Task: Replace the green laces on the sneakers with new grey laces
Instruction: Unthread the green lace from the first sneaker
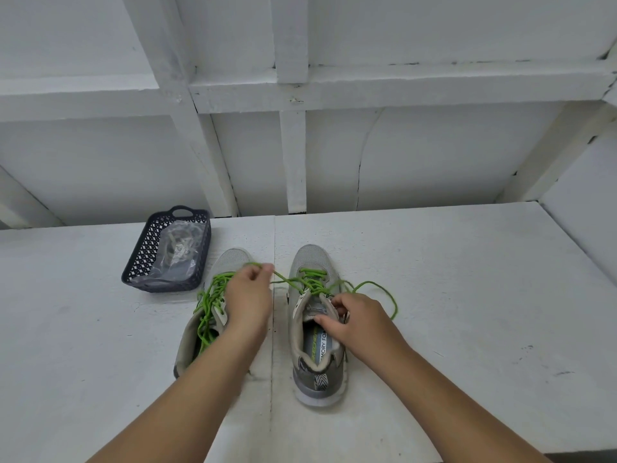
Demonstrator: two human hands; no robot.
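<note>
A: Which hand has the lace?

B: The left hand (pixel 248 290). Its fingers (pixel 263 269) pinch a strand of the green lace (pixel 283 279) that runs right and nearer, down into the eyelets of the right sneaker (pixel 315 325). The strand looks taut, stretched over the gap between the shoes.

A: And the other hand?

B: The right hand (pixel 355 320) sits on the tongue and collar of that same sneaker, fingers curled round the upper as if to steady it. A loose loop of the same lace lies on the worktop (pixel 467 295) just right of it.

A: So which way should the pull go?

B: My guess is left and far, away from the shoe. Its long axis runs near to far, toe toward the wall, so a pull across it would drag on the eyelets.

A: The left sneaker (pixel 213 312)?

B: Its green cord (pixel 208 305) is loose and bunched, spilling into the opening, partly under the left forearm.

A: Materials?

B: Grey mesh uppers, pale foam soles, thin round cord that should slide easily. The grey laces (pixel 180 245) lie in a clear crinkled bag in a dark lattice basket (pixel 140 259), far left, well apart from both hands; the left is nearer it
</note>
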